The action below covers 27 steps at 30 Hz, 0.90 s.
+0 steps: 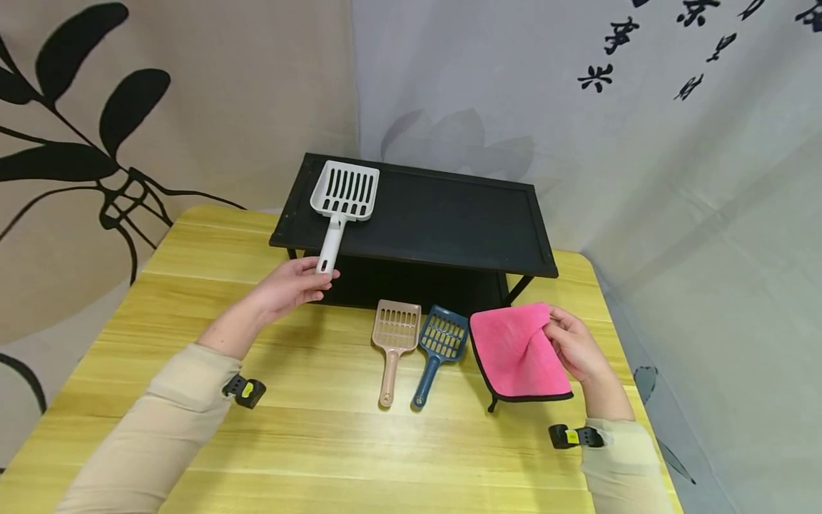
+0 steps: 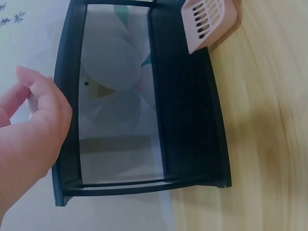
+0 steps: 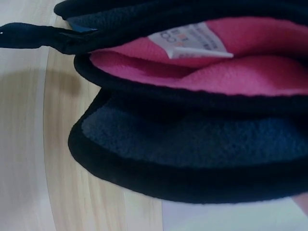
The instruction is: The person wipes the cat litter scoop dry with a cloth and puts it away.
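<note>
In the head view my left hand (image 1: 292, 285) holds a white slotted litter scoop (image 1: 335, 230) by the end of its handle, its head over the left end of a black two-tier shelf (image 1: 449, 214). My right hand (image 1: 578, 346) pinches a pink cloth (image 1: 514, 350) with black edging near its upper right corner, and the cloth hangs folded above the table. The right wrist view shows the cloth's dark grey face (image 3: 192, 139) and a white label (image 3: 190, 41). A beige scoop (image 1: 392, 351) and a blue scoop (image 1: 437, 359) lie between the hands.
The shelf stands at the back of the wooden table (image 1: 308, 450), close to a fabric backdrop (image 1: 443, 78). In the left wrist view the beige scoop's head (image 2: 228, 21) lies by the shelf's lower tier (image 2: 190, 115).
</note>
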Each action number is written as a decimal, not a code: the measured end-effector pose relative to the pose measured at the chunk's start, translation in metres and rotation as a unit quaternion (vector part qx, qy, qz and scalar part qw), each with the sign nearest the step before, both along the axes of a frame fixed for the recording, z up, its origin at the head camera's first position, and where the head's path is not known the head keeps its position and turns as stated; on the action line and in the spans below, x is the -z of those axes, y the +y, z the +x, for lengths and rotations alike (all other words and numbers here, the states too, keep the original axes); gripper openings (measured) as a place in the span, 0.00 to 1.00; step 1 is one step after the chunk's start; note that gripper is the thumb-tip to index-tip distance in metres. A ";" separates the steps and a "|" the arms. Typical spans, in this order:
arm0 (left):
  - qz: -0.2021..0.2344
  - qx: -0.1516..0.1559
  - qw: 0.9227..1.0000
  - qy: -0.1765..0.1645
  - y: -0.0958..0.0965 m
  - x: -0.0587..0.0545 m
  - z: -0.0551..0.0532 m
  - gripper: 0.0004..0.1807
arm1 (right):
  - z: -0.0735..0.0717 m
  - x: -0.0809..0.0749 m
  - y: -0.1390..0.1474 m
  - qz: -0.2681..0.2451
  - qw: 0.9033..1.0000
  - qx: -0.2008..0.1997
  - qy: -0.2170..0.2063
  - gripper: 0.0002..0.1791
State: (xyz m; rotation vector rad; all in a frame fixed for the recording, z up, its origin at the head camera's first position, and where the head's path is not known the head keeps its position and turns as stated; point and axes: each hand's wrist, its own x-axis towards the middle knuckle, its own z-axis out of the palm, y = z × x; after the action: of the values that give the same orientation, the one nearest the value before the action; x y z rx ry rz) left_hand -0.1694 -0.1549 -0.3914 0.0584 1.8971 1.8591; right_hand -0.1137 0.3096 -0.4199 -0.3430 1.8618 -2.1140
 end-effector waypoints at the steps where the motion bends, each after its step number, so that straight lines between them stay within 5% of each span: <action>1: -0.004 -0.001 1.000 0.000 0.000 0.000 0.000 0.27 | -0.001 0.000 -0.001 0.001 1.000 0.001 0.000 0.22; 15: -0.055 -0.033 0.998 -0.017 0.003 -0.001 -0.011 0.26 | -0.004 -0.003 -0.005 0.033 0.999 0.020 -0.012 0.21; 27: -0.046 -0.050 0.998 -0.005 0.017 0.001 -0.019 0.21 | 0.001 0.001 0.000 0.030 0.999 0.023 -0.015 0.21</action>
State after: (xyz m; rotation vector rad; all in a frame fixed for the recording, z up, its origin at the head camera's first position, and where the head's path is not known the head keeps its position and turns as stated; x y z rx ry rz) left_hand -0.1884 -0.1377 -0.3925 -0.0779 2.0096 1.8291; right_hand -0.1129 0.3091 -0.4211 -0.2571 1.9282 -2.0762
